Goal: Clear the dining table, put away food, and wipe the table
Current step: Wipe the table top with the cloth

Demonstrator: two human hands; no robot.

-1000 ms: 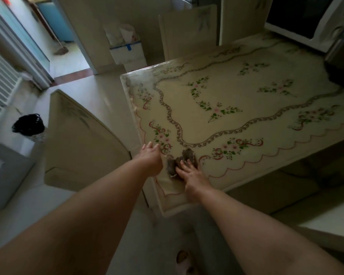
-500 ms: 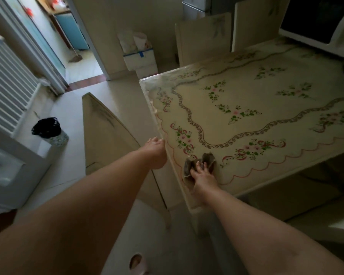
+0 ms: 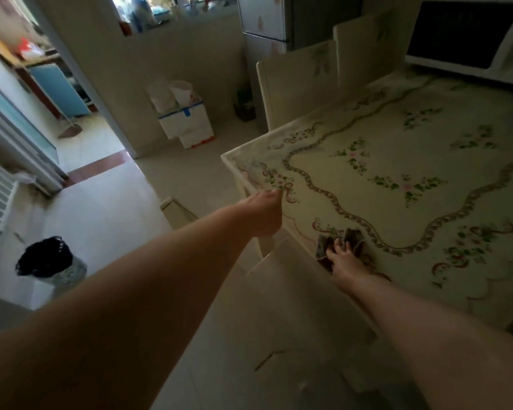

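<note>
Cloth (image 3: 353,235) pressed at the desk (image 3: 367,208) edge

Lies crumpled and grey on the floral desk, close to its left rim near the front corner. Pinned under the right grip (image 3: 342,261), fingers straight and spread apart, flat on top rather than curled round. Left grip (image 3: 264,216) at the desk's left rim, fingers straight and together, tips touching the rim, holding nothing. At the far end, a white microwave (image 3: 462,34); on the floor to the left, a black-lined bin (image 3: 51,261)

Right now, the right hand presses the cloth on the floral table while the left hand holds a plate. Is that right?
No plate: the head view shows the left hand empty, fingers at the edge of the floral table. The right hand does press the cloth there.
</note>
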